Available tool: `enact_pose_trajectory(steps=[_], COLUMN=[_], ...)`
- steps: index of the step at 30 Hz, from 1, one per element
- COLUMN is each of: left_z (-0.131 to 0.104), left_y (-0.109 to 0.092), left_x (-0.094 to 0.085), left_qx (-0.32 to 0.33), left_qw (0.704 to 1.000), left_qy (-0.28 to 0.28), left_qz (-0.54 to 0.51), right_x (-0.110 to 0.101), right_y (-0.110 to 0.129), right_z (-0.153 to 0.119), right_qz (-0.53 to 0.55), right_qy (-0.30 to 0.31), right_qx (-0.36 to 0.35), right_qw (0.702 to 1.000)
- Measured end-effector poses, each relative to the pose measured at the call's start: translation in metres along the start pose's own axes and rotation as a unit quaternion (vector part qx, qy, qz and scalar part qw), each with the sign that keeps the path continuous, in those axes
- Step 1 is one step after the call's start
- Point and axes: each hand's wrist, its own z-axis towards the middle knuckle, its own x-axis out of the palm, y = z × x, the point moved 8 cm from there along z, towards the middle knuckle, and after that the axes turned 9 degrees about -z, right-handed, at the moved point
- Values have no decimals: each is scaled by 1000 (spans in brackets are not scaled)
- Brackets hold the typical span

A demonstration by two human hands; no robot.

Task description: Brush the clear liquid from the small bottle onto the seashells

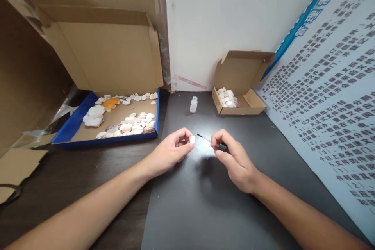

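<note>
Bare forearms (pixel 96 203) stretch in from the lower edge, and at their ends two hands face each other over a smooth dark-grey surface (pixel 181 215). On the left hand (pixel 171 150), thumb and forefinger are pinched on a small white piece (pixel 192 140), perhaps a shell! Across from it, the right hand (pixel 234 160) has its fingers clamped around a thin brush with a black cap-like handle (pixel 222 147). And here's the key line: the brush's long axis runs leftward and slightly away from the body, its dark tip just right of the white piece, a narrow gap showing between them. Beyond stands a small uncapped clear bottle (pixel 193 105), upright; shells (pixel 137 125) fill parts of a blue-walled cardboard box (pixel 127 140) at left.
</note>
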Motion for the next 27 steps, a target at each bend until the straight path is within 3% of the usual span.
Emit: enact_pose_trajectory(steps=[10, 15, 20, 24, 27], left_z=[-1, -1, -1, -2, -2], left_y=[-12, -12, -12, -11, -10], left_x=[2, 3, 4, 5, 5], left_qx=[48, 44, 38, 31, 25], left_qw=[998, 998, 998, 999, 999], left_qy=[-14, -7, 0, 11, 12], left_qz=[35, 45, 40, 42, 47], right_x=[15, 7, 14, 4, 4], right_y=[-4, -15, -10, -17, -15], right_z=[0, 2, 0, 0, -1], right_qz=[69, 48, 80, 36, 42], right_qy=[57, -5, 43, -13, -6], right_qx=[-5, 26, 8, 40, 21], right_qw=[996, 999, 996, 998, 999])
